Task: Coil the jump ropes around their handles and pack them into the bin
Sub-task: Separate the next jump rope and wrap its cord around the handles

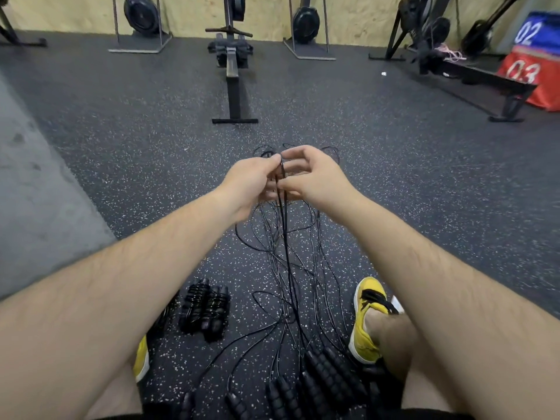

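I hold both hands out ahead of me, low over the speckled rubber floor [121, 147]. The left hand [251, 180] pinches the top of a black cord [285, 231] between thumb and fingertips. The right hand [315, 177], fingers curled inward, nips the same cord just below that point. The two hands are almost touching. Whether each pinch holds one strand or a doubled loop, I cannot make out from here.

From my fingers the cord runs straight back toward me. Its long axis points from the hands down to the cluster of ribbed handles [321, 377] lying close to my lap, beside my yellow shoe [366, 316]. The other loose ropes [312, 237] sprawl in loops on the floor under and around that taut line.

So the handles lie well behind my grip, nearer my body than my hands, and slightly toward my right side. I judge the right hand is the better placed to drop back and take a handle while the left keeps the cord end.

Two wound ropes [203, 310] sit side by side on my left. I see no bin.
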Demonstrator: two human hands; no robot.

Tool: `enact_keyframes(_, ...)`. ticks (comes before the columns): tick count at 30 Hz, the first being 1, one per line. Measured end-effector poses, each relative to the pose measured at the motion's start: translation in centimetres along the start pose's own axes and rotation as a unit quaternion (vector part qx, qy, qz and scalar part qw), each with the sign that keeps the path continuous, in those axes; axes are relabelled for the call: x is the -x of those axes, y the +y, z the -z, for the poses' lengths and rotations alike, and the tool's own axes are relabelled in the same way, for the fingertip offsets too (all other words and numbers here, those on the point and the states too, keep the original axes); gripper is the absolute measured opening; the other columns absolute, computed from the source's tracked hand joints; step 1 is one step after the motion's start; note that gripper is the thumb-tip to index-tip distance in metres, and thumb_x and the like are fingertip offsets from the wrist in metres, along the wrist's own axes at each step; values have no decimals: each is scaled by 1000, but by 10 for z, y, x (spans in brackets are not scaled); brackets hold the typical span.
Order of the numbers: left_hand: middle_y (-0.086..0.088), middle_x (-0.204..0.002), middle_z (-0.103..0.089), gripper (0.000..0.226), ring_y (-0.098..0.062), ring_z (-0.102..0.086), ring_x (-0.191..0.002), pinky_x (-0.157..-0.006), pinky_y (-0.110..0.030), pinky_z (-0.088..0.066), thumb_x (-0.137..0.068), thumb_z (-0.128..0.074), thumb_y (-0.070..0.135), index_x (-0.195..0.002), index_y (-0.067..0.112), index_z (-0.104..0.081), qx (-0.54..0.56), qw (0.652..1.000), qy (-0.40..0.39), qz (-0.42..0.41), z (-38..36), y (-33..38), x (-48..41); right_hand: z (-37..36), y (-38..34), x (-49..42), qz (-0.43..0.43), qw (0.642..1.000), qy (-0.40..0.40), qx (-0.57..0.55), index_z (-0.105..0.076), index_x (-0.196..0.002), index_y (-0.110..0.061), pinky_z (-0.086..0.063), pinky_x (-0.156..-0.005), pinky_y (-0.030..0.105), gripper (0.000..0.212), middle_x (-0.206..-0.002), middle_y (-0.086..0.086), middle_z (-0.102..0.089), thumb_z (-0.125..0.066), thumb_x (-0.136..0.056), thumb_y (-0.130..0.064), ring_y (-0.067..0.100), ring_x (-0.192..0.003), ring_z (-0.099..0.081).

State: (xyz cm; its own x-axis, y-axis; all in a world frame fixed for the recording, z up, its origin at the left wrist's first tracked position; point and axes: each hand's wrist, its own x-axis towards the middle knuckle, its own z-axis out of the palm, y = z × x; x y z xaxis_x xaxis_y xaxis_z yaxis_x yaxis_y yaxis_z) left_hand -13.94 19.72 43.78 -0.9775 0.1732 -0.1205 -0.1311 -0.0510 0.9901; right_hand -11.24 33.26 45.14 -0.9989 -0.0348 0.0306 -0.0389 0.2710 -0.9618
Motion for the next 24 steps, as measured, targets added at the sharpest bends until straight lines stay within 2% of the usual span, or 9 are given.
enact_keyframes(3, -3, -76, -61, 25, -17, -56, -60, -61, -28, -50, -98, -60, 33, -106, 11, -68, -8, 999, -24, -21, 2, 3, 0, 2, -5, 7, -10, 1000, -21, -21, -50, -119, -3, -57, -87, 52, 45, -98, 10, -73, -67, -81, 14, 27, -87, -68)
enact_keyframes(7, -6, -71, -58, 21, -16, -53, -59, -64, -31, -47, -98, -63, 23, -84, 8, -65, -93, 994, -22, -62, 3, 5, 6, -2, -13, 16, -31, 997, -66, -37, -46, -122, 6, -60, -77, 43, 39, -95, 20, -69, -63, -87, 10, 33, -88, -70)
enact_keyframes(9, -9, -80, -62, 21, -16, -58, -65, -64, -32, -51, -101, -58, 18, -95, 0, -67, -113, 990, -2, -86, 5, 7, 9, -7, -19, 16, -55, 996, -31, -60, -44, -122, 2, -62, -71, 46, 32, -98, 28, -68, -55, -92, 7, 32, -82, -68)
enact_keyframes(11, -7, -87, -68, 19, -14, -65, -70, -67, -33, -55, -103, -51, 12, -104, 1, -67, -93, 990, 22, -101, 7, 12, 11, -7, -19, 14, -82, 995, -5, -54, -41, -121, -5, -62, -65, 50, 33, -95, 21, -64, -55, -92, 3, 30, -78, -64)
enact_keyframes(16, -6, -91, -70, 17, -16, -70, -80, -64, -25, -56, -105, -47, 7, -105, 6, -64, -37, 991, 27, -127, 13, 24, 13, -12, 2, 12, -76, 974, -143, 156, -61, -112, -2, -56, -53, 29, 20, -99, 10, -65, -64, -93, -8, 19, -75, -61)
enact_keyframes(18, -5, -91, -70, 16, -15, -70, -81, -64, -25, -57, -105, -48, 8, -104, 8, -64, -29, 991, 34, -129, 16, 26, 13, -14, 4, 9, -73, 979, -123, 146, -65, -106, 3, -57, -52, 32, 16, -91, 11, -66, -59, -98, -10, 18, -67, -59)
enact_keyframes(20, -5, -91, -70, 15, -13, -69, -78, -64, -26, -58, -105, -48, 10, -103, 8, -64, -12, 990, 61, -124, 20, 28, 12, -11, 8, 1, -75, 979, -65, 177, -66, -93, -5, -61, -64, 41, 14, -89, 10, -69, -55, -99, -11, 21, -66, -63)
enact_keyframes(22, -6, -94, -70, 15, -15, -69, -79, -66, -28, -60, -105, -48, 12, -105, 8, -63, 7, 988, 92, -121, 27, 31, 10, -2, 11, -6, -76, 969, -2, 234, -64, -86, -9, -61, -74, 49, 14, -90, 12, -73, -54, -94, -15, 31, -75, -70)
enact_keyframes(24, -6, -97, -70, 16, -15, -69, -79, -66, -27, -60, -106, -48, 13, -107, 8, -63, 14, 985, 118, -121, 34, 35, 8, 9, 11, -8, -101, 953, 42, 282, -61, -86, -6, -61, -70, 45, 12, -86, 14, -70, -51, -85, -12, 36, -82, -70)
